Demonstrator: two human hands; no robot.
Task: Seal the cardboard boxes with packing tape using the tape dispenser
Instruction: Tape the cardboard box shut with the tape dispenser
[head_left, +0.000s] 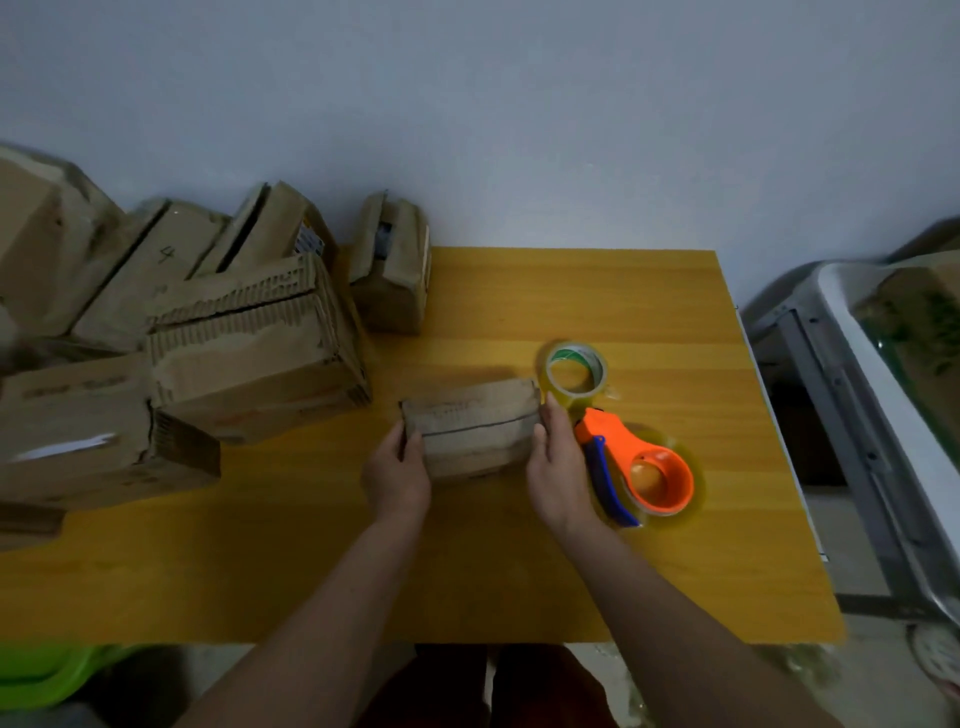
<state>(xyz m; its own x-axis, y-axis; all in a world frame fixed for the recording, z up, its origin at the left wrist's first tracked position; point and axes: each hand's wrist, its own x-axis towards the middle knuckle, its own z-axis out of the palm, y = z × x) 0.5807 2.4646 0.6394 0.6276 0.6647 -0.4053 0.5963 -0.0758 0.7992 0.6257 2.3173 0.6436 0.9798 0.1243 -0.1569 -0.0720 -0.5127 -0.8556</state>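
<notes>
A small cardboard box (470, 434) sits near the middle of the yellow wooden tabletop (597, 296), its top flaps folded down with a dark seam running across the top from side to side; the person holds it from both ends. The left hand (397, 480) grips the left end, thumb on the near face and fingers curled round the edge; the right hand (553, 467) clasps the right end, fingers laid along that side with the fingertips reaching the far corner; both forearms stretch in from the near edge.

Just beside the right hand lies the tape dispenser (636, 470), orange with a blue handle, flat on the tabletop with a roll of clear tape loaded in it; it appears to touch or nearly touch the wrist, though I cannot tell which. Just beyond it, by the box's far right corner, lies a loose roll of clear tape (575, 375) with a green and white core.

On the left a heap of larger cardboard boxes (208, 338) crowds the tabletop, several worn, with torn corrugated edges; one smaller box (390, 270) stands apart at the back against the pale wall (493, 104). To the right of the tabletop stands a grey metal frame (831, 384) carrying something white; a green object (47, 675) shows below the near left edge.
</notes>
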